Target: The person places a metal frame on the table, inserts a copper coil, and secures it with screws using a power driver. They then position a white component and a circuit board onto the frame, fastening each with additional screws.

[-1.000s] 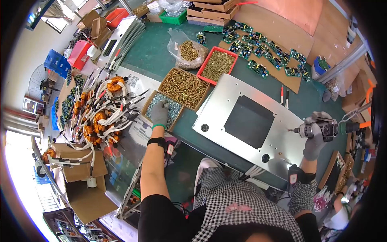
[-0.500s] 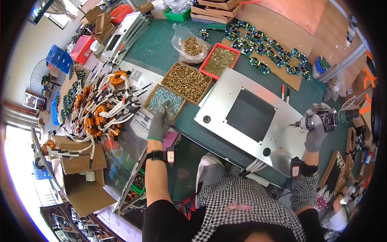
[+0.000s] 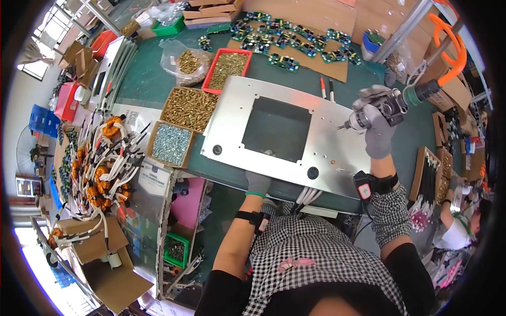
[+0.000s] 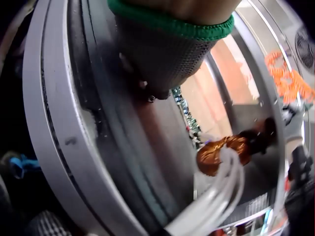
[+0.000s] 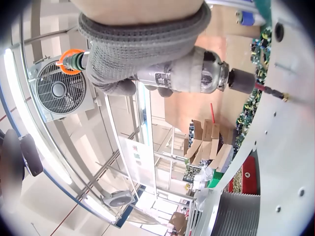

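Note:
My gloved right hand [image 3: 377, 126] grips a power screwdriver [image 3: 394, 108] with an orange hose, held over the right part of a silver metal panel [image 3: 232, 113]. In the right wrist view a small brass screw [image 5: 285, 97] sits at the bit's tip, close to the panel. My gloved left hand [image 3: 258, 182] reaches under the panel's front edge, its fingers hidden from above. From the left wrist its fingers look curled in shadow, with a small ring-shaped metal part [image 4: 151, 99] at their tips. Near it is a copper-wound coil [image 4: 211, 158] with white wires.
Left of the panel stand a box of silver hardware [image 3: 171, 143], a box of brass screws [image 3: 188, 109] and a red tray [image 3: 214, 89]. Wired copper coils [image 3: 100, 181] pile up farther left. Green circuit boards [image 3: 284, 61] lie behind on cardboard.
My left hand has left the box of silver hardware and moved right, under the panel's front edge. The head view has turned right. My right hand keeps its grip on the screwdriver.

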{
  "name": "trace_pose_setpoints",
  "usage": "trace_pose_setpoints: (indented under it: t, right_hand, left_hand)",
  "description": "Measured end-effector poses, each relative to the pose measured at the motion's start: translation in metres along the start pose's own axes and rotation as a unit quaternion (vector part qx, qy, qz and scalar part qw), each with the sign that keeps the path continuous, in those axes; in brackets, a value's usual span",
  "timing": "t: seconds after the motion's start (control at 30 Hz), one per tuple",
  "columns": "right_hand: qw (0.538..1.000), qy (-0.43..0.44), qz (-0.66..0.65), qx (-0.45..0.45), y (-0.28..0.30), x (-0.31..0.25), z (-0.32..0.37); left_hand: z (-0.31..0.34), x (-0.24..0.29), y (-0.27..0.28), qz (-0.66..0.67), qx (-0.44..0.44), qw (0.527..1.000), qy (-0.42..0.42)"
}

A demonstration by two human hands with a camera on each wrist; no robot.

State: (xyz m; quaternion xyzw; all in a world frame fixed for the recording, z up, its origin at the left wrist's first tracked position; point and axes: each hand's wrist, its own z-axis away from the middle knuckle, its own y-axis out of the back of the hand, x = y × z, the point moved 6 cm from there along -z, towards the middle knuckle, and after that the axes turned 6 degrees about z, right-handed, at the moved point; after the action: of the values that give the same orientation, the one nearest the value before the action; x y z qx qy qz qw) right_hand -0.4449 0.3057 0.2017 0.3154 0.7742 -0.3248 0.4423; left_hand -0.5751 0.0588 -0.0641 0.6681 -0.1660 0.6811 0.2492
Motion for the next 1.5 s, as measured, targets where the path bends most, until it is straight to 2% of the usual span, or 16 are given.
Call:
trace_pose_setpoints:
  t: [0.07,0.13,0.2,0.27,0.4,0.53,0.67,0.7,0.8,0.87,0.93,1.0,1.1,1.3,1.4,1.5]
  right_hand:
    - [1.000,-0.002,-0.005,-0.011,0.003,0.001,-0.001]
    - [1.000,0.006,-0.009,-0.019,0.002,-0.002,-0.001]
    - [1.000,0.000,-0.001,-0.008,0.004,-0.001,-0.001]
    - [1.000,0.014,0.012,-0.003,0.008,0.002,-0.002]
    - [0.999,-0.042,-0.024,0.002,0.005,-0.001,0.004]
    - [1.000,-0.019,-0.010,0.007,0.006,-0.002,0.004]
    - [1.000,-0.011,-0.024,-0.013,0.000,-0.007,0.002]
    - [0.999,-0.007,-0.039,-0.026,0.001,-0.005,0.001]
    - [0.999,0.002,-0.050,-0.005,0.002,-0.002,0.003]
    - [0.999,0.000,-0.041,-0.006,0.004,-0.001,0.004]
    - [0.998,0.021,-0.034,-0.039,0.003,-0.001,0.001]
    - [0.999,0.023,-0.026,-0.042,0.005,0.000,0.000]
    - [0.998,0.014,-0.040,-0.048,0.007,0.002,0.001]
    - [0.998,-0.012,-0.011,-0.061,0.005,-0.001,0.005]
    - [0.997,0.002,0.048,-0.060,0.001,-0.006,0.007]
    - [0.997,0.002,0.048,-0.068,0.002,-0.005,0.007]
  left_hand:
    - [-0.011,-0.007,0.003,0.056,0.048,0.996,-0.056]
    - [-0.016,0.024,-0.001,-0.232,0.050,0.952,-0.193]
    - [-0.032,0.015,-0.010,-0.041,0.003,0.997,-0.066]
    - [-0.032,0.039,-0.032,0.119,-0.081,0.969,0.201]
    - [-0.035,0.100,-0.071,0.183,-0.181,0.932,0.256]
    - [-0.051,0.076,-0.120,0.287,-0.286,0.887,0.223]
    - [-0.061,0.068,-0.156,0.460,-0.320,0.759,0.331]
    - [-0.070,0.049,-0.163,0.358,-0.394,0.811,0.243]
    - [-0.083,0.048,-0.182,0.365,-0.421,0.799,0.228]
    - [-0.093,0.051,-0.187,0.285,-0.491,0.813,0.131]
    - [-0.098,0.055,-0.186,0.246,-0.524,0.809,0.102]
    - [-0.098,0.057,-0.182,0.251,-0.525,0.800,0.144]
    - [-0.102,0.037,-0.184,0.211,-0.503,0.833,0.094]
    - [-0.101,0.048,-0.188,0.209,-0.529,0.820,0.069]
    - [-0.096,0.061,-0.187,0.281,-0.530,0.785,0.154]
    - [-0.097,0.051,-0.189,0.248,-0.519,0.811,0.103]
